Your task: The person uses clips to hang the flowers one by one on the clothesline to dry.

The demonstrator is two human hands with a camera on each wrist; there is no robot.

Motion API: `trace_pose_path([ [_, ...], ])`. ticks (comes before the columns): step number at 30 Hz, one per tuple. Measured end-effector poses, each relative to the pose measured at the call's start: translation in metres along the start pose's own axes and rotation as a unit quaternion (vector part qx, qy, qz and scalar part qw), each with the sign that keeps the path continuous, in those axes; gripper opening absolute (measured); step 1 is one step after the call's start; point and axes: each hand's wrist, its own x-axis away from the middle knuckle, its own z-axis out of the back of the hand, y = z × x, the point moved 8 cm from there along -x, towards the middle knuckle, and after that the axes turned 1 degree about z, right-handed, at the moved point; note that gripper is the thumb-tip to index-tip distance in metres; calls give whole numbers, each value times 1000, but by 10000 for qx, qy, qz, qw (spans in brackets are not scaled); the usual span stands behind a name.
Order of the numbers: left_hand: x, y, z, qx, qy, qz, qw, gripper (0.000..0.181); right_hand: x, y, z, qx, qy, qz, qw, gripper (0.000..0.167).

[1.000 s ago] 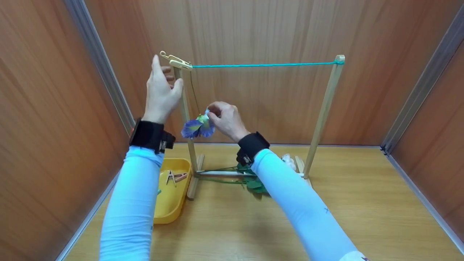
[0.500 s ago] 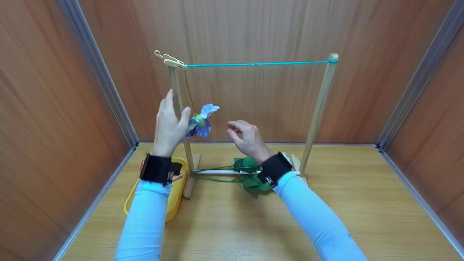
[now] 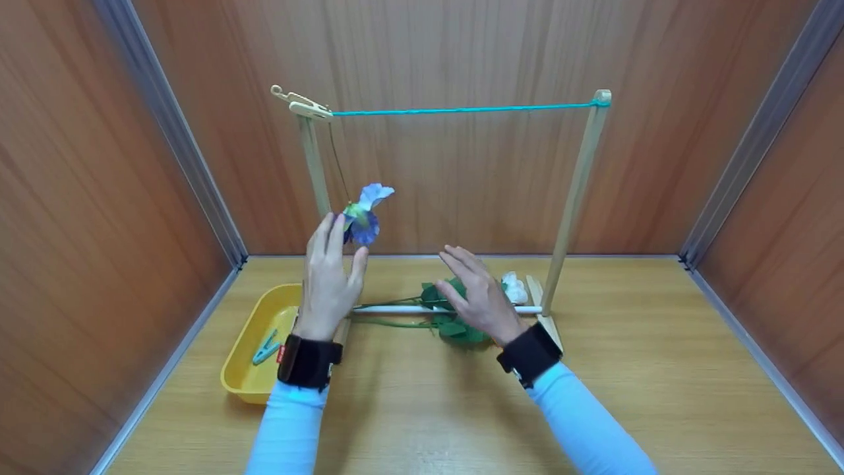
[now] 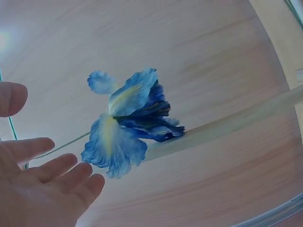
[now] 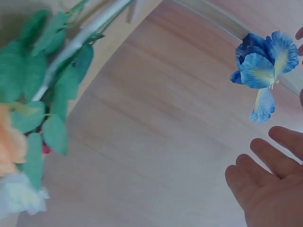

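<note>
A blue-purple artificial iris (image 3: 364,214) hangs head down on its thin stem from the left end of a teal cord (image 3: 461,109). A cream clothespin (image 3: 310,109) clips it there, at the top of the left post. In the head view my left hand (image 3: 328,284) is in front of the bloom, fingers straight, holding nothing. The left wrist view shows the petals (image 4: 123,123) beyond the fingertips. My right hand (image 3: 480,297) hovers with spread fingers, apart from the flower, in front of green leaves (image 3: 455,330).
A yellow tray (image 3: 231,369) with a blue clothespin (image 3: 266,348) stands on the left. Flower stems with leaves and a white bloom (image 3: 514,288) lie across the stand's white bottom bar (image 3: 395,309). The right post (image 3: 577,204) holds the cord's other end.
My right hand has let go of the iris petal, moved down and right, and spread its fingers. My left hand has come down from beside the clothespin. The iris stays hanging.
</note>
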Motion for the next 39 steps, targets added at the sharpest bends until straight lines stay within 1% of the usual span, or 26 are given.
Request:
trace_pose_path([
  [3,15,0,-6,-273,78,-151,9995,61,15,1,-3,131,26,20,9999,56],
  [5,25,-1,-10,-389,85,-183,9990,61,24,2,-6,217,30,-10,9998,58],
  [10,48,-8,-18,-410,67,-201,9989,60,45,6,-13,259,11,-221,9994,63],
  [15,68,-18,-22,-460,1,-97,9989,60,62,9,-20,220,114,-314,9992,64],
  [19,81,-25,-28,-477,-238,124,9985,61,72,13,-26,124,74,-485,9987,64],
  [22,88,-28,-34,-440,-409,225,9979,65,78,16,-33,-2,-47,-682,9977,63],
  [24,91,-30,-37,-402,-459,195,9979,67,80,18,-38,-89,-145,-823,9965,63],
  [26,93,-32,-41,-394,-539,238,9975,67,81,20,-43,-129,-239,-924,9954,63],
  [29,97,-35,-48,-354,-695,348,9963,66,82,20,-48,-196,-276,-966,9947,63],
  [35,105,-41,-59,-415,-1025,734,9912,63,84,21,-59,-381,-440,-1117,9920,61],
  [38,108,-45,-63,-444,-1171,879,9882,61,84,19,-65,-469,-489,-1096,9917,61],
  [39,108,-45,-64,-450,-1183,866,9882,60,84,18,-67,-503,-482,-1057,9920,61],
])
